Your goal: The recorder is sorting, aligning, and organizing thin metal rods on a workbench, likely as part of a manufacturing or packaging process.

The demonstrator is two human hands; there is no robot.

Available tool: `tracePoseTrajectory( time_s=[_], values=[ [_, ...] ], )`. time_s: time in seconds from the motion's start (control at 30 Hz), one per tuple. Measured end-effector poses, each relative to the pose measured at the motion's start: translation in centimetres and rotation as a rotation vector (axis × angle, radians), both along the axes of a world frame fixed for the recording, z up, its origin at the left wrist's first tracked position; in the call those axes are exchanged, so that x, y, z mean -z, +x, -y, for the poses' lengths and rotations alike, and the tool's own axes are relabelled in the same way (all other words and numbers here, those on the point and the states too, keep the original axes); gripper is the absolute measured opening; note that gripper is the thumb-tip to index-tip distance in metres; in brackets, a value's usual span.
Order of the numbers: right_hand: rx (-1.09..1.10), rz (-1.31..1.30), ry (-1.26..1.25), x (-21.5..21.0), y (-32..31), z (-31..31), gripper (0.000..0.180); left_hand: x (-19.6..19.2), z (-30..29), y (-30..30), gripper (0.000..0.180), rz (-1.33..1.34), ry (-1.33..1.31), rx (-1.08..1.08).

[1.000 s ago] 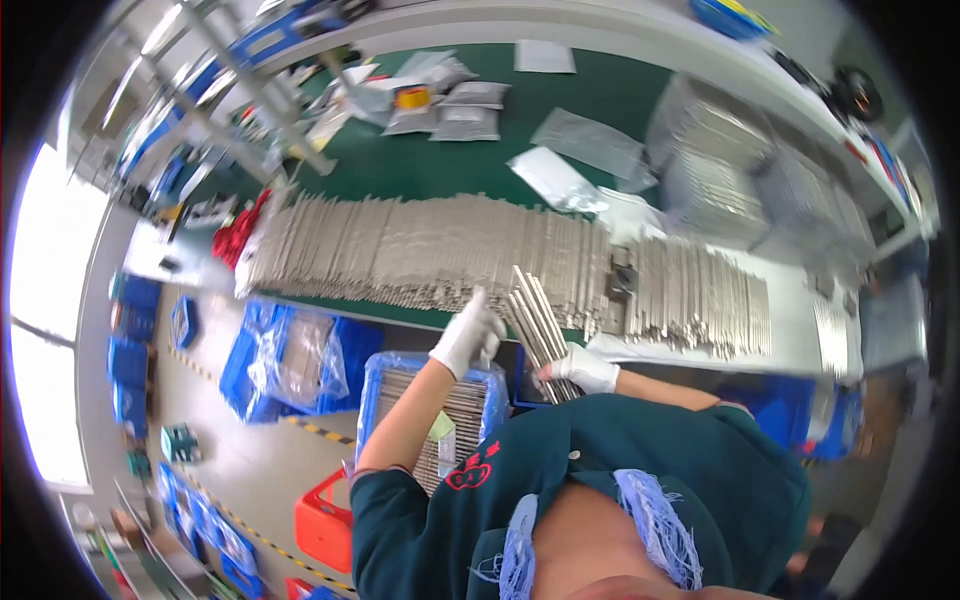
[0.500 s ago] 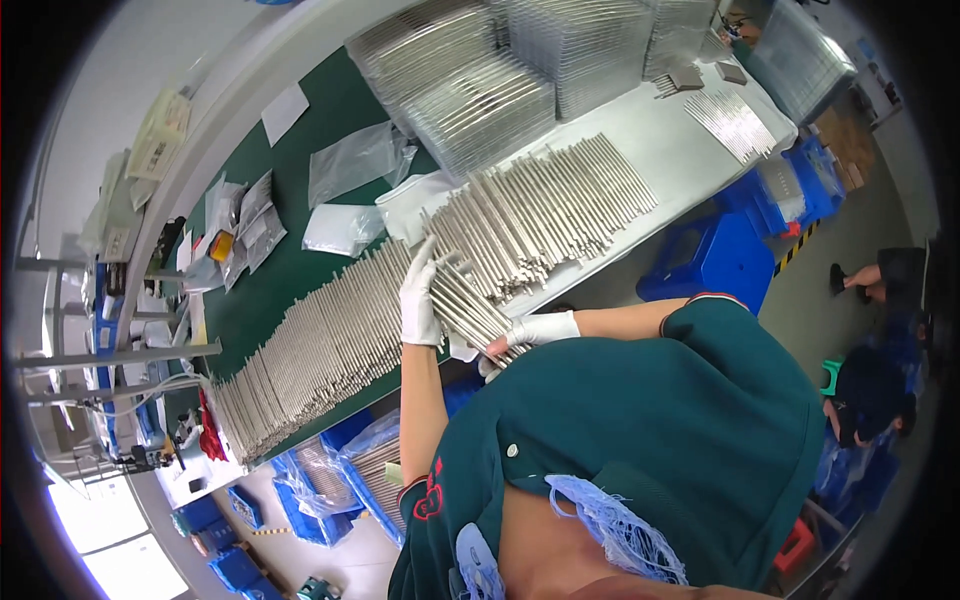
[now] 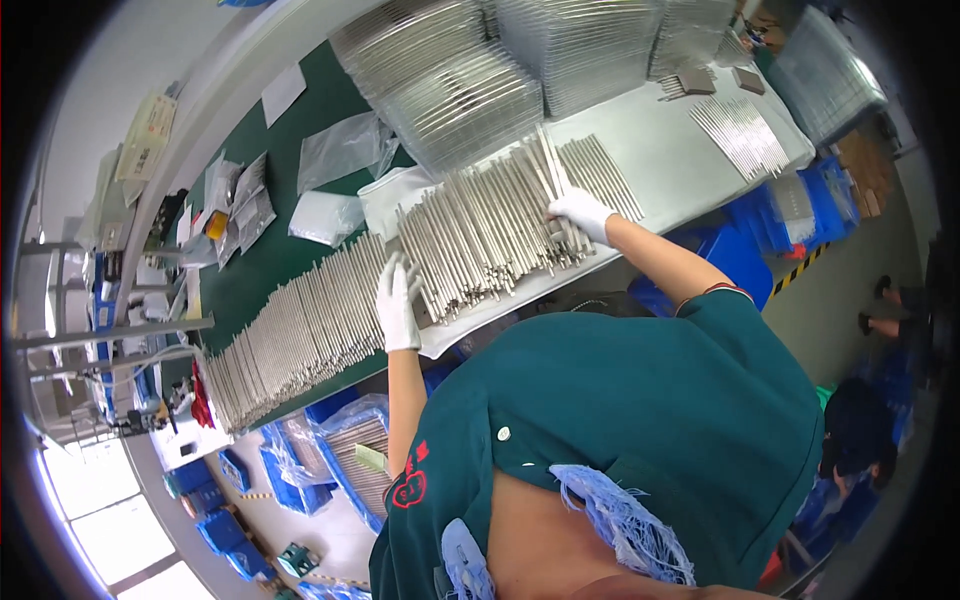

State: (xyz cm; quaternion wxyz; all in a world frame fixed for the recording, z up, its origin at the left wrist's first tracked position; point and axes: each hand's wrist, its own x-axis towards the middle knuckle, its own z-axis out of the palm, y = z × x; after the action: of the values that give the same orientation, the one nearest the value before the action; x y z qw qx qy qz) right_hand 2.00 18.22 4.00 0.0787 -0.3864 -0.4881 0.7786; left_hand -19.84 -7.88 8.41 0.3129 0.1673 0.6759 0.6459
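My right hand [image 3: 583, 213], in a white glove, is closed around a few silvery metal rods [image 3: 549, 165] that stick up above the right-hand batch. That batch of metal rods [image 3: 468, 235] lies side by side on a white sheet. My left hand [image 3: 398, 305], also gloved, rests at the left end of this batch with its fingers stretched out. It lies beside the gap between the batch and a longer row of metal rods [image 3: 300, 325] on the green tabletop. Nothing shows in the left hand.
Stacked clear plastic trays [image 3: 465, 105] stand behind the rods. Plastic bags [image 3: 345, 150] and silvery packets [image 3: 240, 205] lie on the green mat [image 3: 290, 165]. A smaller group of rods [image 3: 740, 135] sits at the far right. Blue bins [image 3: 745, 265] stand below the table edge.
The bundle of rods held between both hands near my body is gone from there. My right hand has moved out to the right over the batch; my left hand has shifted slightly left and straightened.
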Motion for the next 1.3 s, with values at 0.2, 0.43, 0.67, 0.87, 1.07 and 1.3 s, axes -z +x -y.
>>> tracePoseTrajectory(
  time_s=[0.2,0.43,0.67,0.87,1.07,1.3],
  values=[
    [-0.119,0.624,0.687,5.6,0.4,-3.9,0.042,5.0,13.2,5.3,0.042,0.187,-0.179,-0.391],
    [-0.720,1.034,0.943,4.2,-3.0,-4.1,0.097,9.4,16.2,11.2,0.042,0.398,-0.159,-0.611],
    [-0.971,1.014,1.118,1.6,-2.3,-4.5,0.074,10.7,13.5,10.1,0.037,0.108,-0.286,-0.520],
    [-0.952,1.078,1.080,3.0,-0.8,-4.9,0.080,8.3,16.6,7.8,0.043,-0.099,-0.480,-0.492],
    [-0.898,0.939,1.227,-2.7,-7.2,-1.7,0.069,4.1,23.7,1.7,0.053,-0.194,-0.623,-0.571],
    [-0.737,0.511,1.285,-4.3,-15.1,10.6,0.053,2.8,37.0,-18.6,0.070,-0.870,-1.026,-0.679]
  ],
)
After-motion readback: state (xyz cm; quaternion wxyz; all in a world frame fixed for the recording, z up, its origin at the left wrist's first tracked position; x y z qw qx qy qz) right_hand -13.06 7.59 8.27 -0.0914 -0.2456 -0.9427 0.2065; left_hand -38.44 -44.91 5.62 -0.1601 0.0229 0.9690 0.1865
